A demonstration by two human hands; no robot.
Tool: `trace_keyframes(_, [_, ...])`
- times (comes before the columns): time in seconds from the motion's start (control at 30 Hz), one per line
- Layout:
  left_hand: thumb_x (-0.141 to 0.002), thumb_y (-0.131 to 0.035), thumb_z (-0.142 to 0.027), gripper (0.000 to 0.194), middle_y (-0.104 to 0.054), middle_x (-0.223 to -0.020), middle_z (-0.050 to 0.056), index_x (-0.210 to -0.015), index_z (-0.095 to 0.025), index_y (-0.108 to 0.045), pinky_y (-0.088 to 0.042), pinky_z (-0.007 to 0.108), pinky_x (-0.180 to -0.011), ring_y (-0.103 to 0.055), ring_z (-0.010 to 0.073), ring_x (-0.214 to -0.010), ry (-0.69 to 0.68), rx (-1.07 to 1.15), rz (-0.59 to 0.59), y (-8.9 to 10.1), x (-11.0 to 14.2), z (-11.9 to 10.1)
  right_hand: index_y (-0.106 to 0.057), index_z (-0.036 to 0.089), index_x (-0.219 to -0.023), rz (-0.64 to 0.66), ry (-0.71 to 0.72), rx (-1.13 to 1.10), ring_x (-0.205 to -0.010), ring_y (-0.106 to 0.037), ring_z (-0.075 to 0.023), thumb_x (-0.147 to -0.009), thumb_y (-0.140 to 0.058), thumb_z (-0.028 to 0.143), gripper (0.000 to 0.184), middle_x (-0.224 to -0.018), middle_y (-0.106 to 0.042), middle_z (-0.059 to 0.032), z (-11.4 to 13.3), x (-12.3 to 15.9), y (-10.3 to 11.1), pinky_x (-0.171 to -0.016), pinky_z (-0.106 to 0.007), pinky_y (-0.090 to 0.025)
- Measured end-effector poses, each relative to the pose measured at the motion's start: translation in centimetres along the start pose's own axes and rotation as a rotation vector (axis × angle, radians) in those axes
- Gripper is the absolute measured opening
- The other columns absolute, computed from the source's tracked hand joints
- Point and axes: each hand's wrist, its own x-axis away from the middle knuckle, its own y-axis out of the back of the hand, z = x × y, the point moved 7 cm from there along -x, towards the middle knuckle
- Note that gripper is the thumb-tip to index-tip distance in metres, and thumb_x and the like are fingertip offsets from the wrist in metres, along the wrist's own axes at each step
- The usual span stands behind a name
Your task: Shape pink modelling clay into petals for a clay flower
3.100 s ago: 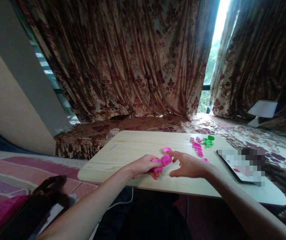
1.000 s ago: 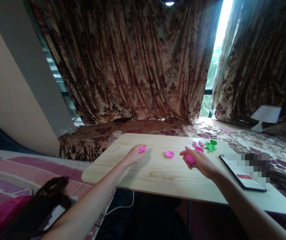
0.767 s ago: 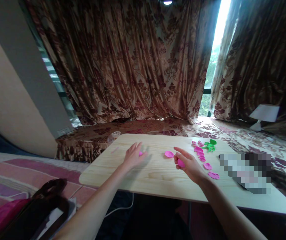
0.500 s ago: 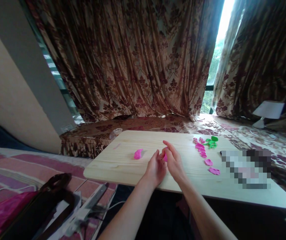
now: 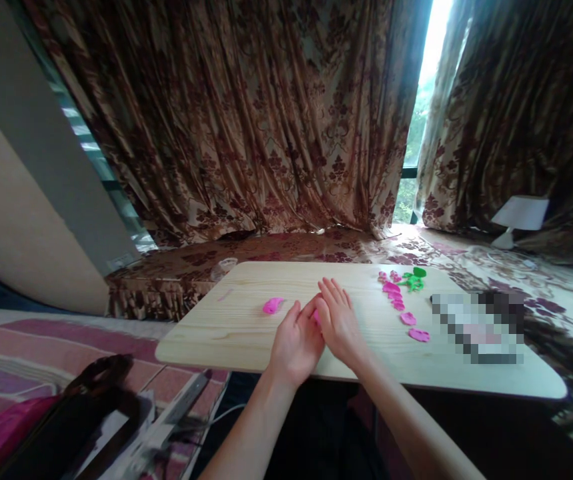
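Between my two palms, over the near middle of the table, is a piece of pink modelling clay (image 5: 317,319); only a sliver of it shows. My left hand (image 5: 296,345) lies under it, palm turned up and inward. From the right, my right hand (image 5: 337,321) presses over it with fingers stretched out. A larger pink clay lump (image 5: 273,306) rests on the table left of my hands. To the right runs a line of flattened pink clay pieces (image 5: 408,319), with green clay pieces (image 5: 413,280) at its far end.
The pale wooden table (image 5: 216,340) has rounded corners. A pixelated item (image 5: 481,330) lies on its right side. Behind its far left corner is a clear plastic container (image 5: 223,268). A black bag (image 5: 66,427) and a power strip (image 5: 181,407) lie at lower left. A white lamp (image 5: 521,212) stands far right.
My right hand has flattened over the left, its fingers now stretched together across the clay, covering more of it. Both hands look closer together. The whole view has shifted slightly.
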Motion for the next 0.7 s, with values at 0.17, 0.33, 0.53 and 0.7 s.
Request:
trace_keyframes(0.17, [-0.089, -0.024, -0.045, 0.047, -0.045, -0.137, 0.003, -0.124, -0.025, -0.048, -0.033, 0.039, -0.104, -0.033, 0.02, -0.131, -0.154, -0.003, -0.118, 0.6, 0.4, -1.0, -0.03, 0.016, -0.139, 0.112, 0.175, -0.076, -0.137, -0.012, -0.0226, -0.089, -0.039, 0.023, 0.052, -0.148, -0.022, -0.0062, 4.2, 1.9, -0.6, -0.111, -0.046, -0.014])
trace_keyframes(0.33, [-0.088, -0.032, -0.044, 0.046, -0.05, -0.132, 0.005, -0.123, -0.022, -0.05, -0.034, 0.04, -0.103, -0.035, 0.023, -0.129, -0.068, 0.076, -0.042, -0.4, 0.9, 0.0, -0.034, 0.007, -0.136, 0.0, -0.046, -0.075, -0.135, -0.02, -0.0243, -0.092, -0.03, 0.024, 0.047, -0.144, -0.03, -0.0146, 1.9, -0.5, 0.5, -0.109, -0.048, -0.017])
trace_keyframes(0.53, [-0.089, -0.026, -0.046, 0.048, -0.044, -0.137, 0.003, -0.126, -0.025, -0.047, -0.029, 0.042, -0.107, -0.031, 0.0199, -0.132, -0.173, 0.13, -0.052, 0.5, 0.1, -2.6, -0.03, 0.014, -0.139, 0.128, 0.229, -0.095, -0.137, -0.014, -0.0235, -0.086, -0.04, 0.02, 0.054, -0.148, -0.023, -0.0078, 5.8, 2.2, 0.1, -0.11, -0.047, -0.014])
trace_keyframes(0.7, [-0.088, -0.03, -0.045, 0.047, -0.044, -0.138, 0.004, -0.125, -0.022, -0.049, -0.031, 0.041, -0.105, -0.03, 0.0225, -0.132, -0.055, 0.107, 0.043, -0.7, 0.8, -1.1, -0.03, 0.012, -0.139, -0.012, -0.028, -0.055, -0.136, -0.017, -0.0228, -0.09, -0.033, 0.022, 0.049, -0.145, -0.029, -0.0105, 2.9, 0.2, 0.9, -0.109, -0.05, -0.013])
